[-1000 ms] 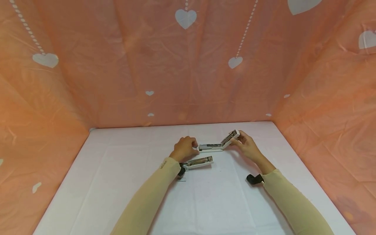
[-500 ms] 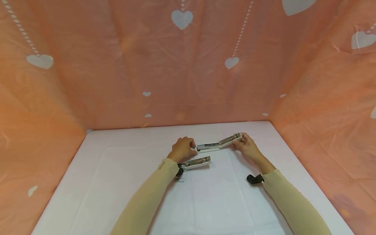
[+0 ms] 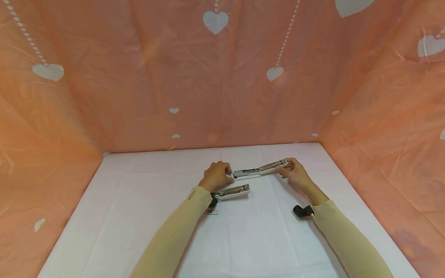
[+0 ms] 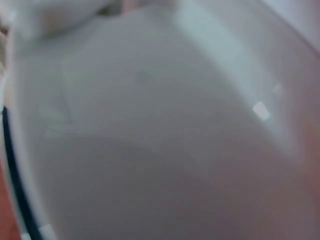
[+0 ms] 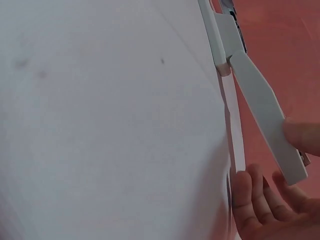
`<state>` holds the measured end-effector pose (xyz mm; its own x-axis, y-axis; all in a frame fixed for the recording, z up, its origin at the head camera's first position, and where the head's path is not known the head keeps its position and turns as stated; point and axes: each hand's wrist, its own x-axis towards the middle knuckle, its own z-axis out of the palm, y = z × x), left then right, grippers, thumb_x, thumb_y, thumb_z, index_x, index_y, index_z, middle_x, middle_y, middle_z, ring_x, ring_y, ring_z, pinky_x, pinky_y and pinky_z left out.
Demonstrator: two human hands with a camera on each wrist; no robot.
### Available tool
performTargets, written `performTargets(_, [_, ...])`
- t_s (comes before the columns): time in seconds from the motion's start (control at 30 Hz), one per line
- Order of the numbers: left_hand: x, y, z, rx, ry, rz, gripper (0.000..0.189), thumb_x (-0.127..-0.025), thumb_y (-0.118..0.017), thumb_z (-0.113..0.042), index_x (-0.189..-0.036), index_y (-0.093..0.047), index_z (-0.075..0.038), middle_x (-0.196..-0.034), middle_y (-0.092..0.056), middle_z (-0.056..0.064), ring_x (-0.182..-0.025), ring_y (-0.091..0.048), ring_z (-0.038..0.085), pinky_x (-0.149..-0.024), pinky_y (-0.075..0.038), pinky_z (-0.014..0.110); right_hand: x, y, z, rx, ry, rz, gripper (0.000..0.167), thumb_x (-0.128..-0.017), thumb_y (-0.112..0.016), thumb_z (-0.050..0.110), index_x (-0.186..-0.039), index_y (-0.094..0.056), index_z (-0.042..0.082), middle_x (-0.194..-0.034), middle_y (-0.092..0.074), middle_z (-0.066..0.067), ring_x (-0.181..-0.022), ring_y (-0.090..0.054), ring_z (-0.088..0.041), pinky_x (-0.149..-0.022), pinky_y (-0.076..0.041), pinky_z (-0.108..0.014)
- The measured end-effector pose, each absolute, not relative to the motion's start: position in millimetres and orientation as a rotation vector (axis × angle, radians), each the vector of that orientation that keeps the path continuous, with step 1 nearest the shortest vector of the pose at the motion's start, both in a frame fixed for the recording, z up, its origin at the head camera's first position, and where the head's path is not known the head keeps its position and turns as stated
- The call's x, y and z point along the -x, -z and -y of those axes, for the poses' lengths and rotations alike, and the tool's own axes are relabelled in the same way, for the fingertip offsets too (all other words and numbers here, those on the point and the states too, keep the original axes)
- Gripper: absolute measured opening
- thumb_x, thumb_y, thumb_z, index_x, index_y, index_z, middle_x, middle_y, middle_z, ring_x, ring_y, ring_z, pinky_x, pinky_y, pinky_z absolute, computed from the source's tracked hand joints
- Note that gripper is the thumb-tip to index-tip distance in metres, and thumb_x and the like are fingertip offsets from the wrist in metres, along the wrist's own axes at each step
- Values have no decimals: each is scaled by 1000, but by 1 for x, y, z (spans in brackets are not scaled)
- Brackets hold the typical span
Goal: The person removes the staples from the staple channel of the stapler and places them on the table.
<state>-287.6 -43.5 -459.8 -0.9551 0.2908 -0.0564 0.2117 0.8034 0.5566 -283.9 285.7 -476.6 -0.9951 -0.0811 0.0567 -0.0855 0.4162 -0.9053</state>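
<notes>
In the head view a white stapler (image 3: 247, 175) lies opened wide near the back of the table, its metal inside showing. My left hand (image 3: 215, 175) grips the left end of its base. At the other end my right hand (image 3: 295, 173) pinches the swung-back top arm (image 3: 273, 166), which slants up to the right. The right wrist view shows this arm's smooth white outside (image 5: 267, 115) between thumb and fingers, with the other fingers (image 5: 245, 200) loosely bent below. A blurred pale surface (image 4: 150, 125) fills most of the left wrist view.
A second opened stapler (image 3: 232, 192) lies just in front, its left end partly hidden by my left wrist. Thin staple strips (image 3: 213, 212) rest beside that wrist. White cloth covers the table (image 3: 257, 239); an orange curtain (image 3: 222, 96) with hearts hangs behind and at both sides.
My right hand has swung the far stapler's top arm further back, down and to the right, to a flatter angle. My left hand keeps its hold on the base.
</notes>
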Motion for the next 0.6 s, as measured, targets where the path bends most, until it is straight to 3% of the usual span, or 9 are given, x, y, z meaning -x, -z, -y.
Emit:
performTargets(0.13, [288,461,44,-391,-858,-2847,24,-88,-91,-26,-100,-74,-15,-105,-63,0,-106,-57,24,-94,-49,51,285,474,-285,-143,-1647,2631,62,-103,-73,9,-149,-38,-13,-128,-60,-33,-89,-64,-8,-71,-56,-23])
performTargets(0.3, [290,462,44,-388,-871,-2838,24,-88,-91,-27,-100,-74,-15,-104,-63,-1,-106,-56,24,-94,-48,50,284,471,-283,-155,-1509,2563,56,-102,-74,10,-147,-46,-10,-135,-56,-31,-106,-60,-26,-77,-50,-16])
performTargets(0.4, [290,462,44,-388,-870,-2838,24,-88,-91,-27,-100,-74,-16,-105,-64,-1,-106,-56,23,-94,-48,49,285,471,-280,-203,-1343,2476,46,-98,-76,5,-136,-55,-11,-129,-60,-33,-105,-57,-40,-85,-43,-22])
performTargets(0.53, [291,463,43,-391,-865,-2838,24,-88,-91,-28,-99,-73,-17,-106,-64,-1,-106,-56,23,-94,-48,48,288,471,-274,-233,-1176,2377,37,-92,-78,1,-125,-64,-10,-121,-64,-34,-100,-54,-43,-83,-37,-32])
performTargets(0.6, [291,463,43,-389,-864,-2837,24,-89,-91,-28,-99,-73,-17,-106,-64,-1,-107,-56,23,-94,-48,48,288,470,-270,-261,-1160,2359,34,-92,-78,0,-122,-66,-9,-118,-65,-33,-97,-54,-40,-81,-37,-31])
